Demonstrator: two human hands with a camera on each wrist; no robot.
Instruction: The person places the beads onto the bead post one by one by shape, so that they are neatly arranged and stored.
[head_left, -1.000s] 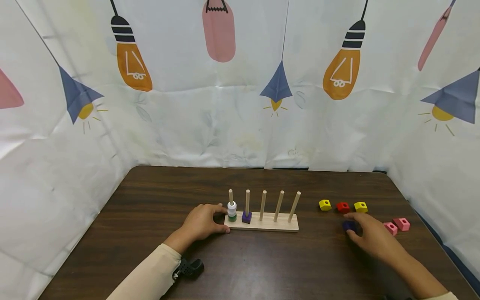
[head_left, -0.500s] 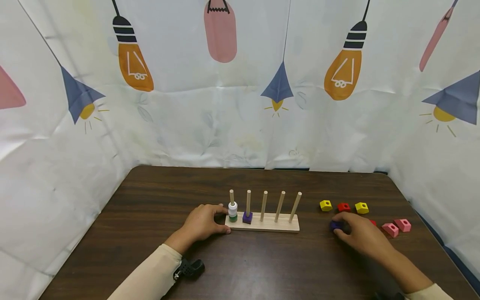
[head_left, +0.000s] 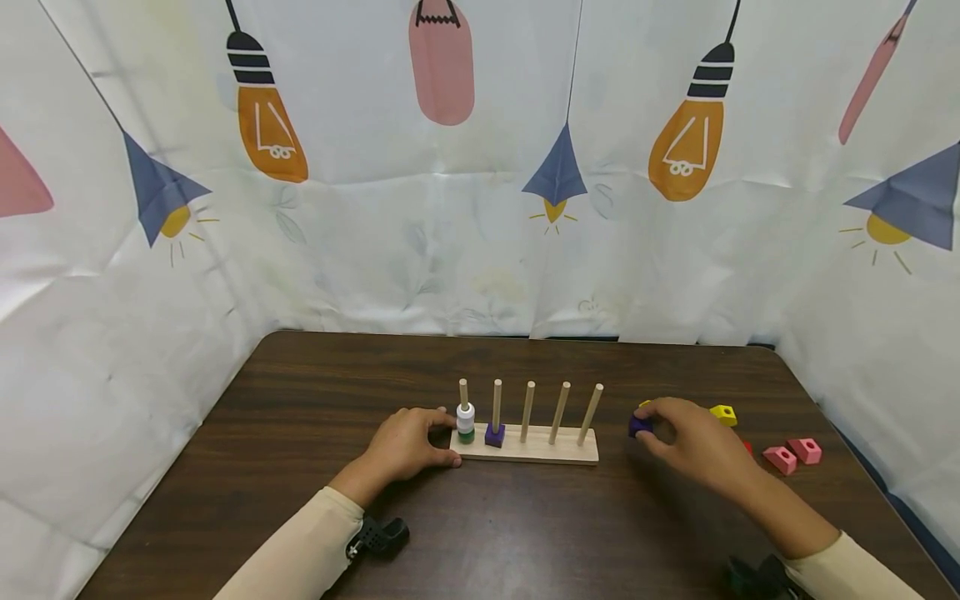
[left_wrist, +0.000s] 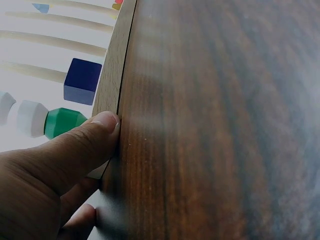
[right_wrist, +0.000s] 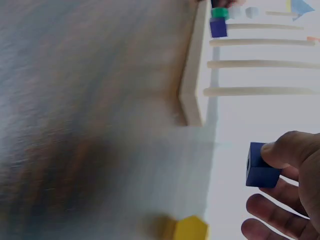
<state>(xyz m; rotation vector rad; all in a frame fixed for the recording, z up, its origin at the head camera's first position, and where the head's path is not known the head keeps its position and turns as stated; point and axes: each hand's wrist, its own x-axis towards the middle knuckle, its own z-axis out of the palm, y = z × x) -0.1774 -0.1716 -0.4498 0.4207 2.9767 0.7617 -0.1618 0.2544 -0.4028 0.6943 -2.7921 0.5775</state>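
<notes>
A wooden peg board [head_left: 551, 450] with several upright pegs lies mid-table. Its leftmost peg carries a green bead under a white bead [head_left: 466, 415]; the second peg holds a dark blue cube [head_left: 493, 434]. My left hand [head_left: 420, 437] grips the board's left end, thumb against its edge [left_wrist: 102, 125]. My right hand [head_left: 663, 429] pinches another dark blue cube [head_left: 640, 426] between thumb and fingers, lifted just right of the board [right_wrist: 192, 70]; in the right wrist view this cube [right_wrist: 261, 165] shows a hole in its side.
Loose blocks lie right of the board: a yellow one [head_left: 723, 413], two pink ones [head_left: 792, 454], and a red one mostly hidden behind my right hand. A yellow block [right_wrist: 187, 229] shows in the right wrist view. Printed curtains wall the brown table [head_left: 337, 375] on three sides.
My right hand has taken the dark blue cube from among the loose blocks and carried it left and up toward the board. The left hand has stayed on the board's end.
</notes>
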